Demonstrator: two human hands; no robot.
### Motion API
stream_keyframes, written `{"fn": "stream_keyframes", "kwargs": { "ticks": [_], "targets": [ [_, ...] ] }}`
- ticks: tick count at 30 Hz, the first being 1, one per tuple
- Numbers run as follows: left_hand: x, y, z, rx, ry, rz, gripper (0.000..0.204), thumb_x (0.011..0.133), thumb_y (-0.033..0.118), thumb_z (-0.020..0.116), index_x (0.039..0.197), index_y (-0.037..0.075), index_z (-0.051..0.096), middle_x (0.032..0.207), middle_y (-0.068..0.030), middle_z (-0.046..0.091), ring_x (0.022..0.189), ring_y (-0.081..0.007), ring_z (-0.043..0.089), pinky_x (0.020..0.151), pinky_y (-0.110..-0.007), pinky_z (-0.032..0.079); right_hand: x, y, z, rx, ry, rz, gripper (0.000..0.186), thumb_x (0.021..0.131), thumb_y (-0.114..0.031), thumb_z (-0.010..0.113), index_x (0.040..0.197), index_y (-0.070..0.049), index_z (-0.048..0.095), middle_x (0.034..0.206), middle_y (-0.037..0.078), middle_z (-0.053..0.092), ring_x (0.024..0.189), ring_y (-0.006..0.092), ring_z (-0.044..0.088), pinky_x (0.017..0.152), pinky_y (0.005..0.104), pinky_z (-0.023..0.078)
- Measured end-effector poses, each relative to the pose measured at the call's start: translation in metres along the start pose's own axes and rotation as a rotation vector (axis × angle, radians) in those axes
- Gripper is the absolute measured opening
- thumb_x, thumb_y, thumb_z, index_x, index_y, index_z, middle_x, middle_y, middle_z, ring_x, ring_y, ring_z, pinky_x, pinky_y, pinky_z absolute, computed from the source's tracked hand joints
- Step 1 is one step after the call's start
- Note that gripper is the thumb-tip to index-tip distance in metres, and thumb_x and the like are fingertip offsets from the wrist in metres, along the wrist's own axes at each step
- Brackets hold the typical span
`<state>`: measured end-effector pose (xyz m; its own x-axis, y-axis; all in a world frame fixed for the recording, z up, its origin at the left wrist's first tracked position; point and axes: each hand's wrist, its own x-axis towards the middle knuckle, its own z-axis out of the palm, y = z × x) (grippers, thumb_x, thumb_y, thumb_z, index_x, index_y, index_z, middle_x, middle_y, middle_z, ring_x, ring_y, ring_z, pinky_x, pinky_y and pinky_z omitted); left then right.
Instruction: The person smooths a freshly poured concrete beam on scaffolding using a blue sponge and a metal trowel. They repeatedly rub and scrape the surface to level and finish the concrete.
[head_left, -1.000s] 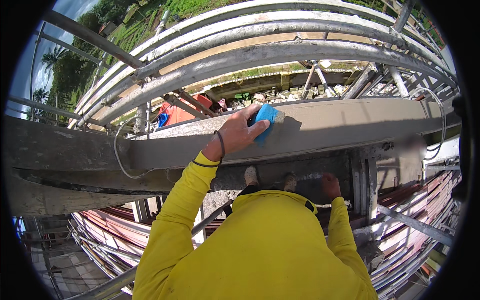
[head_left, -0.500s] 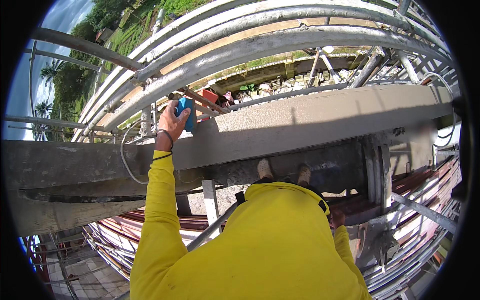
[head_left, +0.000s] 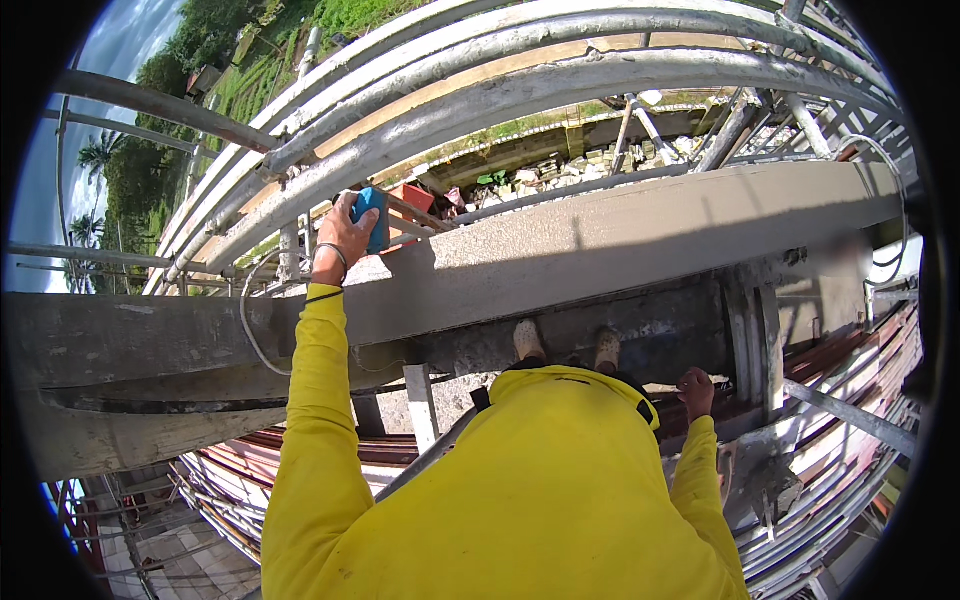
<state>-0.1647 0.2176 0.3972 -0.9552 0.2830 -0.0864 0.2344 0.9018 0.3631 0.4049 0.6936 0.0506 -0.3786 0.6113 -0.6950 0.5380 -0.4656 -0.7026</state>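
Note:
My left hand (head_left: 343,243) is closed around a blue sponge (head_left: 369,218), a thick rectangular block. It holds the sponge at the far edge of a long ledge (head_left: 560,230) with wet-looking grey plaster on top; whether the sponge touches the plaster cannot be told. A dark band circles that wrist, and another lies on the yellow sleeve. Lower and to the right, my right hand (head_left: 696,393) hangs beside my body with its fingers curled in, apart from the ledge. I see nothing in it.
Grey scaffold pipes (head_left: 560,75) curve past the ledge's far side, with rubble (head_left: 560,170) far below. A pale cable (head_left: 247,315) loops over the ledge on the left. My feet (head_left: 528,340) stand close to the ledge. An upright post (head_left: 770,350) stands to the right.
My right hand has come up and outward from beside my waist into fuller view. My left hand, still gripping the sponge, has barely shifted.

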Motion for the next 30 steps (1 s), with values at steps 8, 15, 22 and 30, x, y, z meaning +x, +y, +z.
{"fn": "stream_keyframes", "kwargs": {
  "ticks": [8,15,22,30],
  "targets": [
    [-0.051,0.184,0.073,-0.181,-0.442,0.475,0.061,0.102,0.048,0.064,0.141,0.003,0.058,0.137,-0.0252,0.064,0.126,-0.0442,0.061,0.107,-0.047,0.049,0.003,0.104,-0.03,-0.084,-0.036,0.399,0.02,0.1,-0.027,0.056,0.112,-0.013,0.063,0.089,0.011,0.067,0.064,0.0229,0.063,0.055,0.0426,0.053],
    [-0.002,0.002,-0.013,0.072,-0.013,0.002,0.049,0.098,0.034,0.068,0.133,-0.001,0.062,0.116,-0.0239,0.073,0.106,-0.0391,0.073,0.09,-0.046,0.059,-0.001,0.108,-0.049,-0.174,-0.167,0.417,0.022,0.101,-0.023,0.06,0.12,-0.013,0.061,0.092,0.012,0.068,0.065,0.0222,0.064,0.054,0.0407,0.055],
    [-0.045,0.124,0.063,-0.21,-0.366,0.477,0.066,0.101,0.05,0.066,0.142,-0.001,0.057,0.132,-0.0254,0.067,0.123,-0.0407,0.065,0.103,-0.045,0.051,0.003,0.064,-0.036,-0.183,-0.051,0.379,0.018,0.101,-0.019,0.059,0.117,-0.012,0.063,0.087,0.012,0.069,0.061,0.0215,0.065,0.051,0.0382,0.055],
    [-0.004,-0.014,-0.039,0.127,0.041,-0.079,0.056,0.096,0.04,0.068,0.135,0.001,0.062,0.126,-0.0244,0.069,0.114,-0.0422,0.068,0.098,-0.047,0.053,0.003,-0.011,0.001,-0.04,0.005,0.149,0.014,0.099,-0.013,0.06,0.111,-0.01,0.067,0.085,0.005,0.068,0.06,0.0138,0.062,0.048,0.027,0.048]
  ]
}}
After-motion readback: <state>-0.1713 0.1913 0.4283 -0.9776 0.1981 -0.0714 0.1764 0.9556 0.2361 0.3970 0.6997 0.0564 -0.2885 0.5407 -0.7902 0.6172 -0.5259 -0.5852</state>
